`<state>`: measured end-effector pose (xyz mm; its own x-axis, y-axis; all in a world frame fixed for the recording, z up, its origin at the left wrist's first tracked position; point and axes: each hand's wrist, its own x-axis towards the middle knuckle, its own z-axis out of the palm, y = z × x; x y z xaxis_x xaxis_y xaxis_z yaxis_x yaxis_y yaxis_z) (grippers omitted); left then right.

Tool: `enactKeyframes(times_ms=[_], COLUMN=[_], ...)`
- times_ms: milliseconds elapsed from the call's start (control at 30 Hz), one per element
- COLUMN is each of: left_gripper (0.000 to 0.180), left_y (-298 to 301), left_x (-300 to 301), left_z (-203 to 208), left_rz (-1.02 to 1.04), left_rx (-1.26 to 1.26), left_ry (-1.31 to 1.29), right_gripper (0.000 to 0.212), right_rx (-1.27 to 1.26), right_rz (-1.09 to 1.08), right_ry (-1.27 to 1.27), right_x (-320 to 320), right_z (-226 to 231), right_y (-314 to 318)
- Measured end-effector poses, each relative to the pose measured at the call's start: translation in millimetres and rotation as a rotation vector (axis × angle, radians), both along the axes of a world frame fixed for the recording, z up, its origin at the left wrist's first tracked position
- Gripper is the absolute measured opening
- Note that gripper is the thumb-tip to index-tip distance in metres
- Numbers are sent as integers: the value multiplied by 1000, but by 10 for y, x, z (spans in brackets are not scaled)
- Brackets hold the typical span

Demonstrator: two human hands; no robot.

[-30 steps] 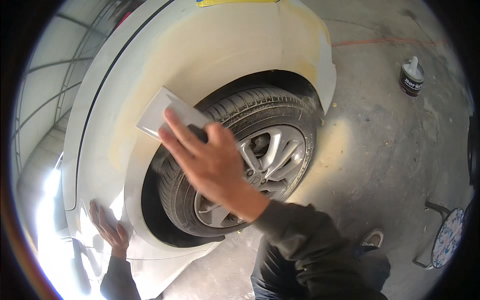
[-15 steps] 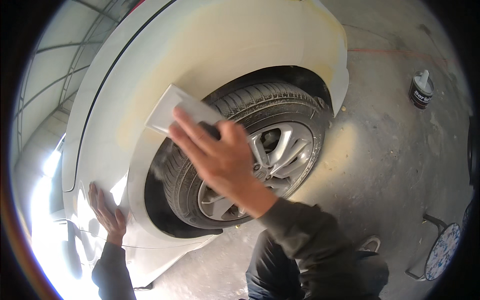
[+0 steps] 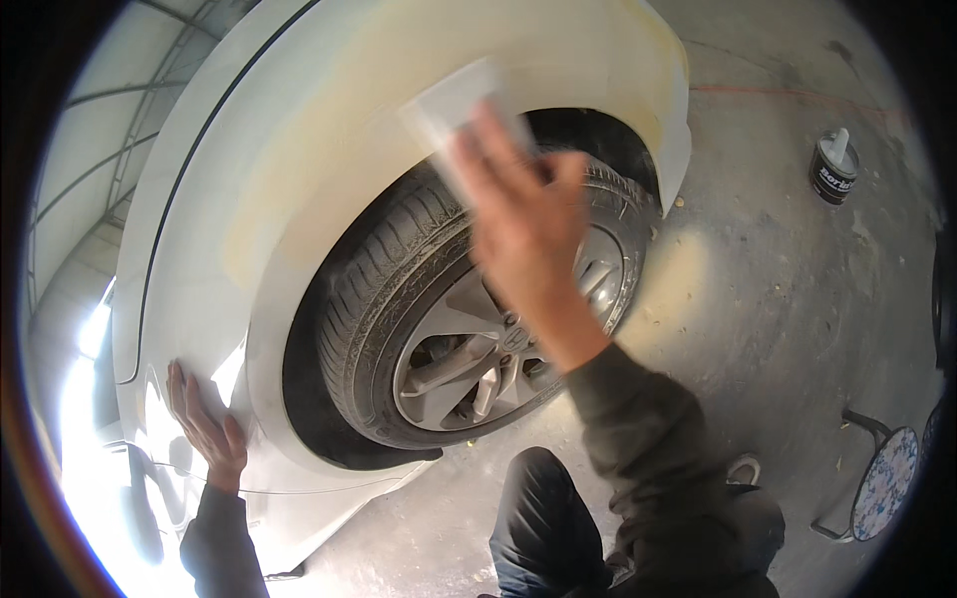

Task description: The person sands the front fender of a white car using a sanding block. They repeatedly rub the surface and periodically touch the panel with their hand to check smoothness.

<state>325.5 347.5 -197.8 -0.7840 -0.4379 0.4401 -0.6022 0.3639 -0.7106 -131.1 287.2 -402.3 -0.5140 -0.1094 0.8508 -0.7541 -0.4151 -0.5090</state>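
A: The pale flat pad (image 3: 449, 105) has travelled up and right along the rim of the wheel arch (image 3: 267, 399), and now lies by its top edge on the car panel (image 3: 289, 149).

B: How's it held?

A: The right hand (image 3: 528, 204) grips it, fingers stretched along its face, perhaps to spread pressure; motion blurs the thumb's hold.

B: The left hand (image 3: 207, 424)?

A: Hardly shifted: flattened, fingers extended, grasping nothing, against the panel's lower left, likely for balance. The tyre (image 3: 374, 309) sits inside the arch.
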Motion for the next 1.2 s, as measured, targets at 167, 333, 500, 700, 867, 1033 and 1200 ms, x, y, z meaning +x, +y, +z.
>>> enactKeyframes(times_ms=[167,333,500,700,867,1033,1200], left_gripper=[68,68,67,66,66,66,66], left_y=[-87,-7,-97,-54,-61,-134,-92], left_x=[-160,-85,-19,-124,41,-57,18], left_z=[-84,-60,-70,-26,-68,-53,-39], left_rz=[-60,-29,-67,-46,-24,-58,-28], left_rx=[-7,-10,-16,-30,-10,-10,-28], left_ry=[20,7,40,10,53,51,35], right_gripper=[63,66,35,53,56,56,45], right_rx=[162,23,94,64,17,52,114], right_rz=[-154,11,-114,-48,107,-77,-57], right_ry=[-266,-21,-237,-252,-40,-264,-244], right_x=[-265,328,-600,242,689,-864,210], right_z=[-78,173,-89,357,391,-267,338], right_y=[-23,149,-87,114,260,-257,125])
